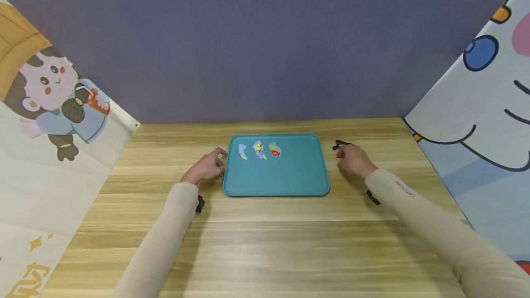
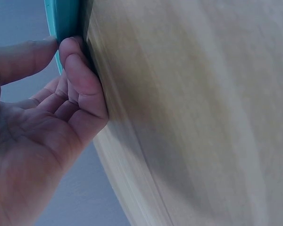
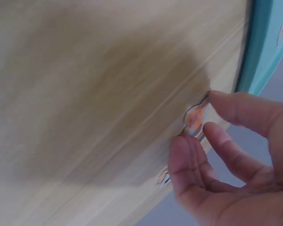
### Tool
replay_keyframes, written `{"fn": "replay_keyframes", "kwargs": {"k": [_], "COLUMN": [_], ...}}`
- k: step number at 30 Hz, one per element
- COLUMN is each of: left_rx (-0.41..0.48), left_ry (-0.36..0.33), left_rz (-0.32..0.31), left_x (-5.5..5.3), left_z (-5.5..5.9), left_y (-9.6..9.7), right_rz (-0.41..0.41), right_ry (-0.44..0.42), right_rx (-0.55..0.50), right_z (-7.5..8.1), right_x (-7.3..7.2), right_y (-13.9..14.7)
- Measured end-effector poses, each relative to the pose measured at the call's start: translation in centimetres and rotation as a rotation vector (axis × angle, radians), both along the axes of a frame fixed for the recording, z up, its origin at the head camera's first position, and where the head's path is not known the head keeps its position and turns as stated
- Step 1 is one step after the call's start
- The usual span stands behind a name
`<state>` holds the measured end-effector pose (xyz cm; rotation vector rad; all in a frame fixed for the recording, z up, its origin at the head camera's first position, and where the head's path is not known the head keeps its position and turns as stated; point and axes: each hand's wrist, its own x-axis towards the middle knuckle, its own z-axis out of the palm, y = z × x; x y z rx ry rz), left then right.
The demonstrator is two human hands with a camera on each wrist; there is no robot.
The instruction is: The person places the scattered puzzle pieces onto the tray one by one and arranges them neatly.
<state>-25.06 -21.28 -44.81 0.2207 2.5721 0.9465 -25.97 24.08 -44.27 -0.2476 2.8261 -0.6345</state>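
A teal rectangular tray [image 1: 285, 176] lies on the wooden table. My left hand [image 1: 207, 166] grips its left rim; in the left wrist view the thumb [image 2: 28, 59] lies on the rim and the curled fingers are beneath it. To the right of the tray, my right hand [image 1: 355, 160] pinches a small flat orange piece [image 3: 195, 117] with a dark outline between thumb and fingertips, close over the table. Three irregular flat pieces sit along the tray's upper part: a pale blue one [image 1: 242, 151], a yellow and purple one [image 1: 259, 149] and a yellow and red one [image 1: 275, 150].
Another small patterned piece [image 3: 164, 178] lies on the table beyond the right fingers. A dark object [image 1: 341, 144] shows just past that hand. The wooden table [image 1: 265, 247] meets a grey-purple panel [image 1: 265, 49] at the back, with cartoon-printed panels on both sides.
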Motion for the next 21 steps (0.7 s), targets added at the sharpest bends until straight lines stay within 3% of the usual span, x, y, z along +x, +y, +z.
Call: {"fn": "replay_keyframes", "kwargs": {"k": [10,21], "left_rx": [-0.017,-0.026], "left_ry": [0.016,0.010], "left_rz": [0.000,-0.009], "left_x": [0.2,0.2], "left_z": [0.5,0.5], "left_y": [0.2,0.2], "right_rz": [-0.045,-0.043], "right_ry": [0.016,0.125], "right_rx": [-0.044,-0.115], "right_z": [-0.4,0.4], "right_x": [-0.2,0.0], "right_y": [1.0,-0.4]}}
